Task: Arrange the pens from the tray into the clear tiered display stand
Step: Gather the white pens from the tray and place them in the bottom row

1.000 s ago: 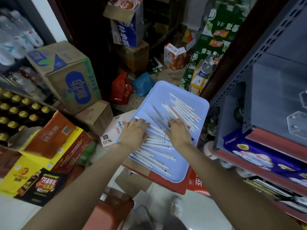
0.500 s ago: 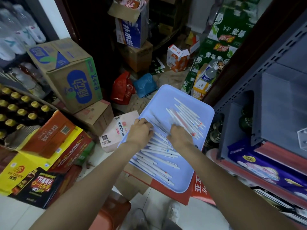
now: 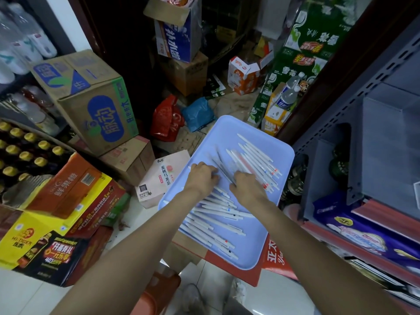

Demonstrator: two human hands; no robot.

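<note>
A light blue tray (image 3: 270,137) rests on boxes in front of me and holds several white pens (image 3: 256,155), in a far group and a near group (image 3: 216,214). My left hand (image 3: 201,177) and my right hand (image 3: 246,184) are both in the middle of the tray, close together. Their fingers curl down onto a few pens between them, some of them dark. Only a sliver of clear plastic (image 3: 417,186) shows at the right edge on the grey shelf; the clear display stand is otherwise out of view.
A grey metal shelf unit (image 3: 372,137) stands right of the tray, with blue packets (image 3: 363,237) on its lower level. Cardboard drink boxes (image 3: 95,105) and bottle crates (image 3: 25,155) crowd the left. A red stool (image 3: 159,289) sits below my arms.
Both hands lay flatter on the near pens a second ago. They have slid a little farther up the tray, drawn together, and curled their fingers over pens.
</note>
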